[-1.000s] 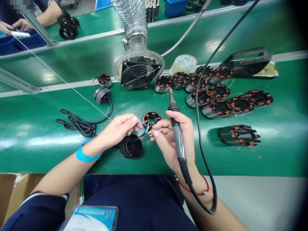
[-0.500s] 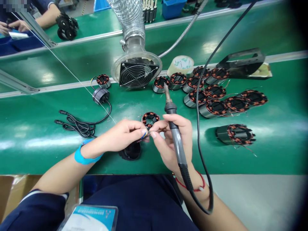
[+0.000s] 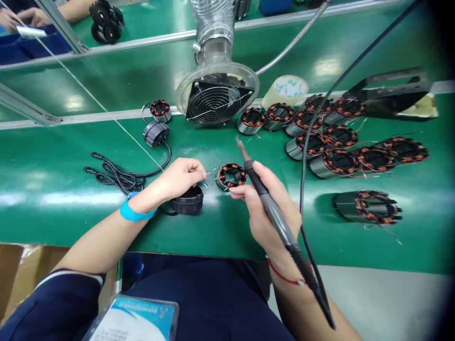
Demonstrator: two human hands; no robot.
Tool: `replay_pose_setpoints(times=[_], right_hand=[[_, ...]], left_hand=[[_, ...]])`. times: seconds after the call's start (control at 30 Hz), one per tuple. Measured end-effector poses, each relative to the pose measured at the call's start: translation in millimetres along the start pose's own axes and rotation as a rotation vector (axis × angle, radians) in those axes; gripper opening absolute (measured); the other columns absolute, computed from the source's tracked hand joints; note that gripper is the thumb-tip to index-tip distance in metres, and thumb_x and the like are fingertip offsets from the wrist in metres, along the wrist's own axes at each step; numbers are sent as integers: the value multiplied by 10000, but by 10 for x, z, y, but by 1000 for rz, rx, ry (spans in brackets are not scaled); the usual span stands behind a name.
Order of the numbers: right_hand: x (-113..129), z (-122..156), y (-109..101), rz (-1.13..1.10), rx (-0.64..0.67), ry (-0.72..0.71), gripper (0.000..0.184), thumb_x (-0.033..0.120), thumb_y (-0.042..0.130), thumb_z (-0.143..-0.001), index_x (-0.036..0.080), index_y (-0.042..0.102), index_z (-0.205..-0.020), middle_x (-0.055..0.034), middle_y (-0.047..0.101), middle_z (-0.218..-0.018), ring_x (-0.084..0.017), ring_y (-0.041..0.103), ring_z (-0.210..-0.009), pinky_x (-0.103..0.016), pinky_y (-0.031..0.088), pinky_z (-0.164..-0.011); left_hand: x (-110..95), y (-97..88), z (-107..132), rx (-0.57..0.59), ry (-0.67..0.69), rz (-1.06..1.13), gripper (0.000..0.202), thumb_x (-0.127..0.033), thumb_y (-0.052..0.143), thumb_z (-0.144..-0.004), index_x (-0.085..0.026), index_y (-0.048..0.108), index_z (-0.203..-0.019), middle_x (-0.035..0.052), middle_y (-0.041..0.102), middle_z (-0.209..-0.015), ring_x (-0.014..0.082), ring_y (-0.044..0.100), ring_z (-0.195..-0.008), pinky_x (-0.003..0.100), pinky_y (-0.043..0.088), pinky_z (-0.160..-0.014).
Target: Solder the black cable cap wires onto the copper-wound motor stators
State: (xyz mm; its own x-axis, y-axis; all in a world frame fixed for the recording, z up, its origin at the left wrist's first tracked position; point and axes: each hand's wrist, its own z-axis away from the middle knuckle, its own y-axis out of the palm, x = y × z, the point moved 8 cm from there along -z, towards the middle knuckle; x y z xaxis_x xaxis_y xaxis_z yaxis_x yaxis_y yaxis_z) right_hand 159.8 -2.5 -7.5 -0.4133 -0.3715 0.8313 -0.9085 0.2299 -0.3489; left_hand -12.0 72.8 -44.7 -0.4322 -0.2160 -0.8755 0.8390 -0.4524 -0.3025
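My left hand (image 3: 185,179) pinches a thin solder wire (image 3: 121,124) that runs down from the upper left; a fine end sticks out past the fingertips. Below it sits a round black motor housing (image 3: 188,201), with short blue and yellow leads (image 3: 205,184) beside my fingers. Across my right hand (image 3: 272,208) lies a soldering iron (image 3: 272,208), gripped with its tip pointing up and away. The right fingertips are at the near edge of a copper-wound stator (image 3: 232,177); whether they touch it I cannot tell.
Several stators (image 3: 339,161) stand at the right, one (image 3: 368,208) apart and nearer. A fume extractor (image 3: 216,102) hangs at the back beside a tape roll (image 3: 286,90). Left lie a cabled housing (image 3: 156,133) and coiled black cable (image 3: 121,177). The iron's cord (image 3: 307,142) crosses the right side.
My hands have moved apart. The left has shifted back left over the housing, which now stands more upright. The right, with the soldering iron, has moved right, and the coloured leads hang free.
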Motion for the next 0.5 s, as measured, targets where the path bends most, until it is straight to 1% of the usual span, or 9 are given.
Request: replay_pose_setpoints(times=[0.07,0.13,0.27,0.37,0.5], right_hand=[[43,28,-78,51,-55,-110,378,255,597,-910,276,574,-1287,-41,721,-974,-203,694,-849,-398,576,-796],[25,67,-140,53,-125,-164,307,231,637,-872,263,633,-1178,-45,707,-955,-208,678,-828,-389,559,-743],[-50,144,-204,-4,-217,-209,225,215,642,-837,223,653,-1062,-19,646,-816,-153,615,-610,-317,499,-555],[-28,168,-223,1,-230,-247,185,243,625,-838,209,654,-1018,-20,636,-787,-145,598,-566,-304,484,-505],[-4,158,-217,10,-204,-234,171,238,620,-834,202,657,-997,-27,644,-777,-152,609,-574,-307,487,-497]], left_hand=[[34,11,-27,18,1,15,102,-199,566,-765,-123,607,-711,-19,538,-597,74,440,-548,207,332,-556],[56,26,-37,38,-10,33,114,-223,585,-786,-126,606,-731,-12,559,-624,76,458,-559,209,340,-564],[74,38,-41,55,-67,52,106,-187,590,-813,-119,600,-732,5,595,-674,69,472,-565,206,336,-566],[59,42,-48,53,-79,56,104,-157,590,-822,-113,606,-729,5,597,-671,66,469,-561,207,331,-563],[62,80,-60,76,-64,56,114,-152,593,-829,-116,611,-723,-12,563,-607,67,456,-552,208,315,-553]])
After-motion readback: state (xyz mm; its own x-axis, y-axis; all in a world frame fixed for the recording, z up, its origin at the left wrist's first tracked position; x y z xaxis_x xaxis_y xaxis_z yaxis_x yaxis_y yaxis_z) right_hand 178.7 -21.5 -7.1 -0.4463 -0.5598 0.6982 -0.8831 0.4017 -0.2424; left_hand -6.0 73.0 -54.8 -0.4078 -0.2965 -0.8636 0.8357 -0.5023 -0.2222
